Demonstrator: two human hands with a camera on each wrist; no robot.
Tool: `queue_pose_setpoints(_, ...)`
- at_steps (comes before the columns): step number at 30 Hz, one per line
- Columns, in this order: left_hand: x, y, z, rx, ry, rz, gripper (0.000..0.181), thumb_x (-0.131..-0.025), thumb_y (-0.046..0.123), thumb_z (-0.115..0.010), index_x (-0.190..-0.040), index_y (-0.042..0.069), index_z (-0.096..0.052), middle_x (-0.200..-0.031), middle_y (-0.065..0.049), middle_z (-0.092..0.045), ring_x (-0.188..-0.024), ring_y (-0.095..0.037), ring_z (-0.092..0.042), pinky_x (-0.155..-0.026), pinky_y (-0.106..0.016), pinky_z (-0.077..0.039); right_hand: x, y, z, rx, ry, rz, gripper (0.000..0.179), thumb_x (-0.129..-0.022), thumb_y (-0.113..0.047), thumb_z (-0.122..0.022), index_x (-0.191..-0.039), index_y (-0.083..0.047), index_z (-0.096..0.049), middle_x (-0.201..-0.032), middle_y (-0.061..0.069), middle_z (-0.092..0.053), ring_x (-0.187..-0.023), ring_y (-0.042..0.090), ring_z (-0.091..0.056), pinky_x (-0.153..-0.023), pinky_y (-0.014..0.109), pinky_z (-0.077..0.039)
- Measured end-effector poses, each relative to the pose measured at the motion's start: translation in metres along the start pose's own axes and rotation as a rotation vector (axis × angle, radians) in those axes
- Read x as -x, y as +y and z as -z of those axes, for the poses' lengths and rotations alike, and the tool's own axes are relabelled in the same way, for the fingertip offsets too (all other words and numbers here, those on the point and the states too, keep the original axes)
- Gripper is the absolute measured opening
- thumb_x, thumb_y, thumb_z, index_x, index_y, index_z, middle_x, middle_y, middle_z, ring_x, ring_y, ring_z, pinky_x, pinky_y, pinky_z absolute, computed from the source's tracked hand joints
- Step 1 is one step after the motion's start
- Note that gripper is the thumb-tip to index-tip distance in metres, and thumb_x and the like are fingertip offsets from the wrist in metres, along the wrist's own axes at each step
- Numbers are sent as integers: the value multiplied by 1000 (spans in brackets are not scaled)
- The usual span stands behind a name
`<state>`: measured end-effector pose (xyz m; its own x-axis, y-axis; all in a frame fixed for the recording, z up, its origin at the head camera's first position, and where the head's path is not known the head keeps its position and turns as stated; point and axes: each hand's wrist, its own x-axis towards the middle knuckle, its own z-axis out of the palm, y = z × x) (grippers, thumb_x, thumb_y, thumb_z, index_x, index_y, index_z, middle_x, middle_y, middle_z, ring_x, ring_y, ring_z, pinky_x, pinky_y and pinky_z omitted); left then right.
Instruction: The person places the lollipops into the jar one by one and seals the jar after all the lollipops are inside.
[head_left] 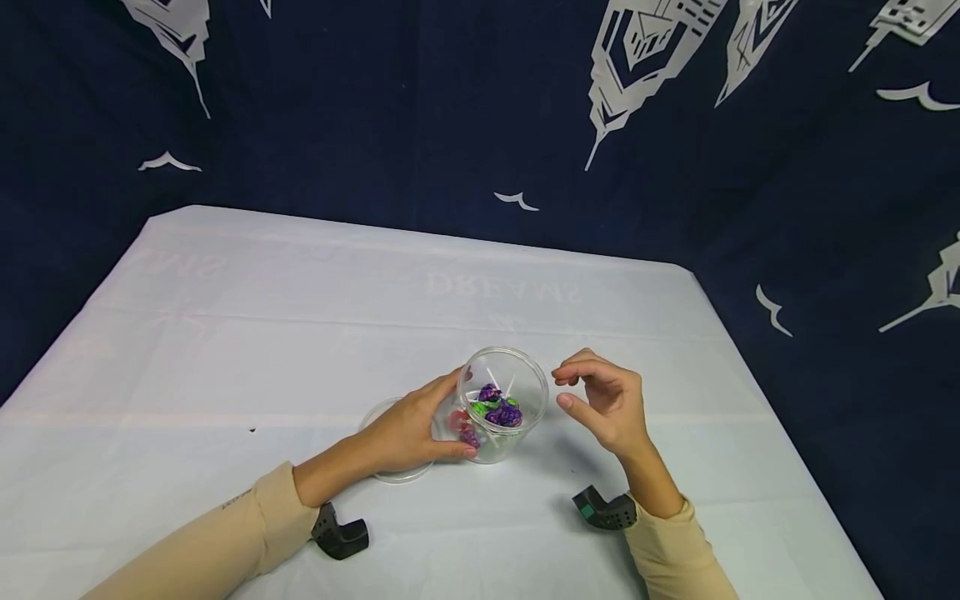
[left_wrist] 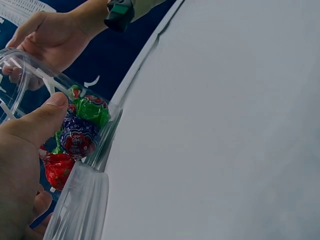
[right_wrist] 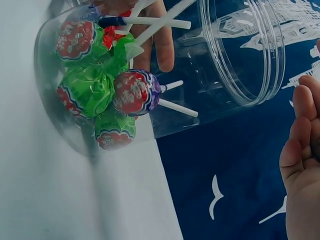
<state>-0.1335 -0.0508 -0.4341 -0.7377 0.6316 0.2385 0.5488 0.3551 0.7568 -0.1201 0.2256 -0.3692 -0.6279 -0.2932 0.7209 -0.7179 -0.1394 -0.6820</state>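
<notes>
A clear plastic jar (head_left: 525,375) stands on the white table, its mouth uncovered. Inside lie several lollipops (right_wrist: 90,90) in green, purple and red wrappers, their white sticks pointing toward the mouth. My left hand (head_left: 408,429) grips the jar from its left side, thumb near the front and fingers behind. Under that hand a clear round lid (head_left: 401,477) lies on the table, partly covered by it and touching or close to the jar's base. To the right of the jar, my right hand (head_left: 607,404) is raised with loosely bent fingers, apart from it and holding nothing.
A white cloth covers the table (head_left: 300,350), with a tiny dark speck (head_left: 252,430) at the left. Behind hangs a dark blue curtain (head_left: 390,108) with white building and bird prints. Dark wrist devices sit on the left (head_left: 341,537) and right (head_left: 603,508) arms.
</notes>
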Motion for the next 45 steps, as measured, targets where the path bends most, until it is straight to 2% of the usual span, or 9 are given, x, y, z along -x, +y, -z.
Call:
queue_pose_setpoints(7, 0, 1, -1, -3, 4, -1, 102, -78, 40, -84, -156, 7, -27, -152, -14, -41, -137, -34, -41, -110, -52, -36, 6, 5, 1, 50, 37, 35, 23, -77, 12, -68, -100, 15, -66, -98, 15, -65, -88, 22, -54, -74, 30, -43)
queue_pose_setpoints(11, 0, 1, -2, -14, 5, -1, 103, -78, 40, -85, -156, 6, -26, -152, -14, -41, -137, -34, -41, -109, -52, -36, 15, 15, 4, 91, 81, 36, 43, -79, -6, -78, -111, 19, -61, -109, 18, -58, -91, 24, -49, -72, 32, -41)
queue_pose_setpoints(16, 0, 3, -4, -16, 3, 8, 103, -78, 40, -84, -156, 7, -26, -152, -15, -40, -137, -35, -41, -109, -53, -36, 29, 27, 9, 97, 53, -71, 89, -77, -38, -85, -131, 21, -45, -126, 15, -55, -103, 22, -49, -76, 31, -44)
queue_pose_setpoints(21, -1, 4, -5, -12, 3, 0, 103, -78, 39, -84, -156, 6, -26, -152, -15, -40, -137, -35, -41, -109, -54, -37, 38, 34, 9, 88, -27, -215, 106, -72, -46, -87, -141, 17, -36, -133, 13, -53, -114, 21, -50, -84, 29, -48)
queue_pose_setpoints(26, -4, 5, -7, -12, 7, -18, 104, -78, 39, -84, -156, 6, -24, -153, -16, -40, -137, -34, -40, -109, -52, -36, 45, 40, 4, 62, -96, -295, 107, -71, -41, -89, -144, 13, -34, -142, 15, -48, -124, 29, -47, -98, 33, -48)
queue_pose_setpoints(32, -4, 7, -9, -1, 2, -24, 108, -80, 42, -83, -158, 5, -17, -152, -15, -41, -134, -34, -45, -109, -51, -38, 53, 47, 0, 31, -169, -352, 102, -69, -20, -92, -144, 14, -32, -138, 38, -42, -131, 24, -47, -109, 32, -39)
queue_pose_setpoints(36, -2, 8, -7, 35, 15, -13, 115, -79, 42, -83, -158, 2, -9, -153, -16, -38, -133, -32, -47, -110, -46, -38, 54, 48, -3, 89, -219, -414, 96, -65, 2, -90, -144, 12, -36, -135, 32, -49, -129, 20, -50, -109, 29, -38)
queue_pose_setpoints(40, -1, 8, -4, 100, 78, -85, 115, -77, 32, -85, -158, 2, -9, -156, -16, -33, -139, -29, -40, -111, -40, -36, 51, 47, -7, 131, -234, -436, 94, -64, 11, -88, -143, 11, -38, -135, 27, -53, -128, 22, -51, -110, 30, -37)
queue_pose_setpoints(45, 0, 5, -3, 168, 174, -190, 104, -79, 15, -81, -156, -1, -13, -153, -21, -37, -138, -33, -40, -107, -40, -42, 48, 48, -8, 163, -238, -443, 94, -63, 10, -89, -143, 8, -40, -134, 25, -55, -128, 23, -52, -110, 30, -37)
